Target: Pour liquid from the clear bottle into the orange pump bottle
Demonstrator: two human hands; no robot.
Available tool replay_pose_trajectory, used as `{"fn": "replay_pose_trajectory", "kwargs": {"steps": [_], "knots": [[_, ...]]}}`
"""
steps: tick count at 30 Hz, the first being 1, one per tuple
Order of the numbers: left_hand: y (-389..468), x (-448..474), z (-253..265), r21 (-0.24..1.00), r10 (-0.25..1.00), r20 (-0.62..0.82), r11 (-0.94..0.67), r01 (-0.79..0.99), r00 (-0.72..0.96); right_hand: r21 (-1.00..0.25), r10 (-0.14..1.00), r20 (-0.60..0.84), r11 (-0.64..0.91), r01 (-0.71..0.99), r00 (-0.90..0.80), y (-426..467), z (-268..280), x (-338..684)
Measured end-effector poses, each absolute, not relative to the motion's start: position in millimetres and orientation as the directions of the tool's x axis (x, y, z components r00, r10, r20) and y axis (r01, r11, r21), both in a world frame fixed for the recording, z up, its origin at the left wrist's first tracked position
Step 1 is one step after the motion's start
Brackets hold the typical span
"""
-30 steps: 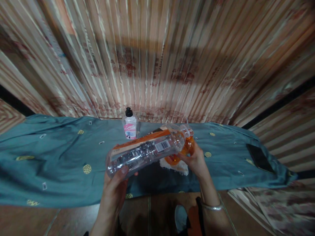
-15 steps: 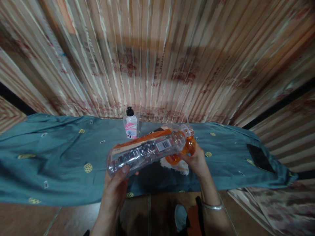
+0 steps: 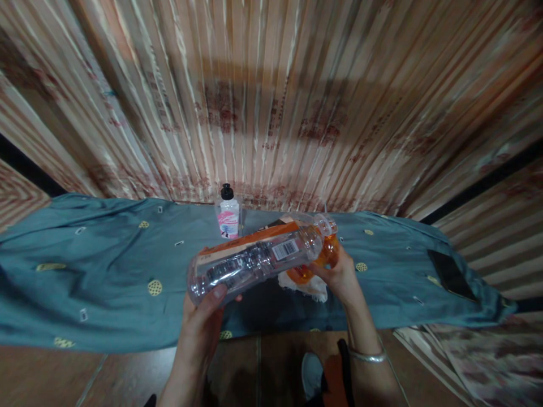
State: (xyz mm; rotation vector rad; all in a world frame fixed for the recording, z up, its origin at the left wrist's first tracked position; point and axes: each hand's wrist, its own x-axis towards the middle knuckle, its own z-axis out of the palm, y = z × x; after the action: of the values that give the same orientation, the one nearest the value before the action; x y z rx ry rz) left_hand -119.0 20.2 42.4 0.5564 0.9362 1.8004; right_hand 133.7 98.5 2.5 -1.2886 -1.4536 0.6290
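Note:
A large clear plastic bottle [image 3: 241, 277] with an orange label and a barcode lies tilted across the middle, its neck up to the right. My left hand [image 3: 203, 314] is closed around its base end, thumb on the near side. The neck of this bottle meets the top of an orange-tinted bottle [image 3: 328, 251], which is partly hidden behind it. My right hand [image 3: 339, 277] is wrapped round that orange bottle. Beneath the orange bottle is a white cloth [image 3: 311, 288]. Whether liquid passes between the bottles cannot be made out.
A small bottle [image 3: 228, 217] with a black cap and pink label stands at the back of the teal tablecloth [image 3: 114, 265]. A dark phone-like slab [image 3: 453, 274] lies at the right. Pleated curtains [image 3: 263, 102] hang behind, and a shoe [image 3: 311, 373] shows below.
Both hands keep the same hold on the two bottles. The whole view has shifted very slightly; the large bottle stays tilted as before.

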Motion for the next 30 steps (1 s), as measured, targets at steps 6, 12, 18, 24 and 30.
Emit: {"fn": "replay_pose_trajectory", "kwargs": {"steps": [6, 12, 18, 24, 30], "knots": [[19.2, -119.3, 44.1, 0.801, 0.919, -0.034, -0.209, -0.561, -0.392, -0.866, 0.914, 0.38, 0.299, 0.401, 0.14, 98.0, 6.0, 131.7], [18.8, -119.0, 45.0, 0.801, 0.923, -0.046, -0.194, -0.566, -0.382, -0.883, 0.924, 0.36, 0.292, 0.369, 0.131, 97.6, 5.0, 132.3], [19.0, -120.2, 42.9, 0.807, 0.925, -0.027, -0.203, -0.555, -0.378, -0.896, 0.929, 0.335, 0.264, 0.356, 0.156, 98.5, 3.9, 132.1], [17.1, -120.2, 43.2, 0.82, 0.936, -0.023, -0.184, -0.543, -0.351, -0.891, 0.923, 0.347, 0.271, 0.364, 0.164, 98.3, 6.4, 130.5], [15.8, -120.9, 43.0, 0.832, 0.935, -0.069, -0.138, -0.537, -0.348, -0.905, 0.93, 0.334, 0.273, 0.325, 0.151, 98.9, 4.5, 130.6]]}}
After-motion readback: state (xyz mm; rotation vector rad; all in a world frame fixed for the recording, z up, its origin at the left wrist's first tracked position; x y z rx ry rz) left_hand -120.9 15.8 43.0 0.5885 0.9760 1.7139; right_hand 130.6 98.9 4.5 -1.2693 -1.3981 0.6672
